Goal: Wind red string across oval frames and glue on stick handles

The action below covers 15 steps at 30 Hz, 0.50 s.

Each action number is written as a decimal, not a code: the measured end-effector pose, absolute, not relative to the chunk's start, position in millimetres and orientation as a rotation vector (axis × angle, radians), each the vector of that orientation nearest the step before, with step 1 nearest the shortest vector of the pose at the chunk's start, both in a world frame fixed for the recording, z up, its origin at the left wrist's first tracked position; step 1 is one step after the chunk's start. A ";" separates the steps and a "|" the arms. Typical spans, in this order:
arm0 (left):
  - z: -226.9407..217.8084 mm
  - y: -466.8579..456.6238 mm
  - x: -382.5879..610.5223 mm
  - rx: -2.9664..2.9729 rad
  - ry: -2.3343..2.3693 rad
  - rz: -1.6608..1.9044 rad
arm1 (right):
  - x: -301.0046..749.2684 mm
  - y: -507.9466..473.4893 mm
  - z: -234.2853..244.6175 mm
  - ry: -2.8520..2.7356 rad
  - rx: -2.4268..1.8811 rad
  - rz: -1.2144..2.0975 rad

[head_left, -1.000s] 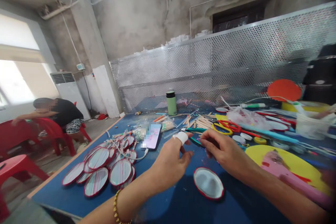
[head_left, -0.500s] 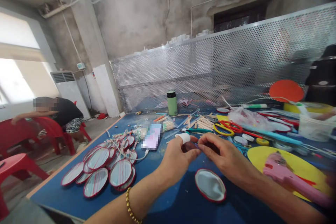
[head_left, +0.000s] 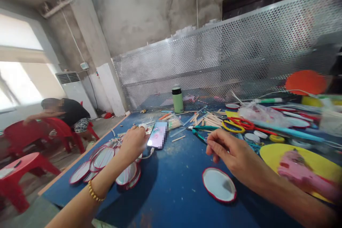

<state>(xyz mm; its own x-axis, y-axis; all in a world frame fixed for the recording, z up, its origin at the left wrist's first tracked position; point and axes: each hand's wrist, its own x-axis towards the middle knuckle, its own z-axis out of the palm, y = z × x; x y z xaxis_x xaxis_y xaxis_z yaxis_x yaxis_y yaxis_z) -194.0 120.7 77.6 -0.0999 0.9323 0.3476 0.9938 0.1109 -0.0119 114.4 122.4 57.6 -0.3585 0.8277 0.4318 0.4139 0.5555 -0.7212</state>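
Note:
My left hand reaches over the far end of a pile of round, red-rimmed pale discs, just left of a phone with a lit screen. Its fingertips point away and are mostly hidden. Above the table my right hand has its thumb and fingers curled together; whatever is between them, if anything, does not show. Under that hand a single red-rimmed oval disc lies flat. Green-handled pliers rest just beyond the right fingertips.
A green bottle stands near the perforated metal screen. Wooden sticks, yellow-and-red scissors and a plastic bag lie at the back right. A pink glue gun sits on a yellow disc. A person leans on red chairs at left.
My hands were together above the table's middle. My left hand has moved left to the disc pile beside the phone. My right hand stays above the single disc. The view has shifted slightly.

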 end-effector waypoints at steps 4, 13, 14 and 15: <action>70.0 138.5 -205.0 -1.964 -2.397 -0.323 | 110.8 120.2 56.8 -2.035 -0.984 0.662; 55.9 155.0 -171.5 -2.037 -2.407 -0.223 | 111.2 116.8 59.0 -2.053 -1.041 0.629; 53.6 155.1 -168.6 -2.017 -2.406 -0.227 | 110.8 117.4 57.5 -2.050 -1.035 0.636; 51.3 155.6 -166.4 -1.996 -2.403 -0.237 | 110.5 118.7 55.8 -2.041 -1.027 0.654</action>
